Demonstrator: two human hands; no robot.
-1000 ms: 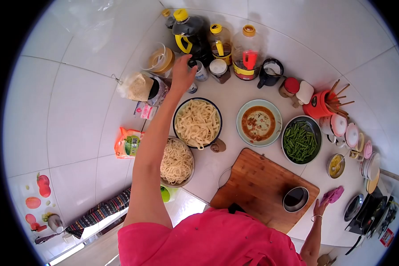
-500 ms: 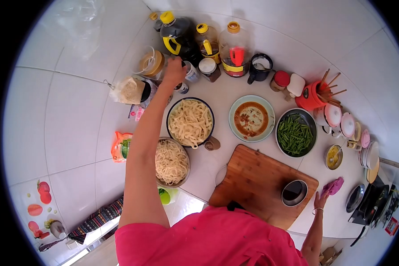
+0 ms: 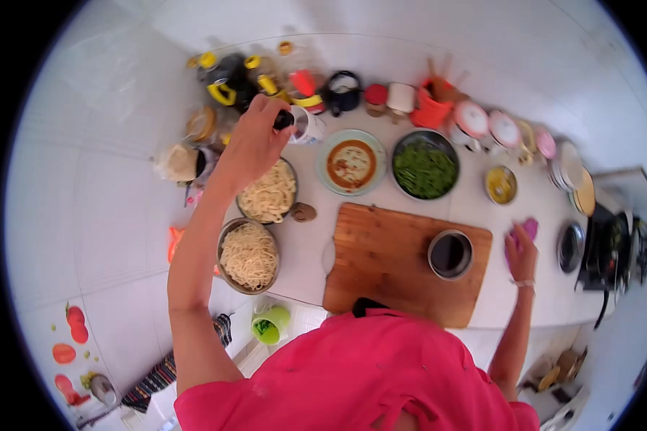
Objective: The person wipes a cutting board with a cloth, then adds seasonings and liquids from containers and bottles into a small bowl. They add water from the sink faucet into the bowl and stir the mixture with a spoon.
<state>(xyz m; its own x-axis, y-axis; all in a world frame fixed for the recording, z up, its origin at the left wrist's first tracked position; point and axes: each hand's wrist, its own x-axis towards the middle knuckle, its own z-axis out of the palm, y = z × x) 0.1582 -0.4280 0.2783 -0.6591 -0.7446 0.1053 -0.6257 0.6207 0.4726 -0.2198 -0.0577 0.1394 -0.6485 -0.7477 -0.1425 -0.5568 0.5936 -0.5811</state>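
Observation:
My left hand (image 3: 262, 133) is raised over the back left of the counter. Its fingers close around a small container with a black cap (image 3: 284, 120); a whitish, labelled body (image 3: 307, 126) shows just beside the cap, blurred, and I cannot tell whether the two are one piece. Under that forearm, partly covered, is a bowl of wide noodles (image 3: 269, 192). In front of it stands a bowl of thin noodles (image 3: 249, 256). My right hand (image 3: 522, 257) rests on a purple cloth (image 3: 529, 228) at the right, its fingers pressed onto the fabric.
A wooden cutting board (image 3: 381, 255) carries a bowl of dark liquid (image 3: 450, 255). Behind it are a plate with brown sauce (image 3: 351, 163) and a pan of green beans (image 3: 425, 165). Oil bottles (image 3: 266, 75) and a red chopstick holder (image 3: 431, 108) line the wall; a stove (image 3: 611, 248) stands right.
My left hand has lifted from among the bottles, bringing up the black-capped container. My right hand stays at the purple cloth. The whole view has shifted.

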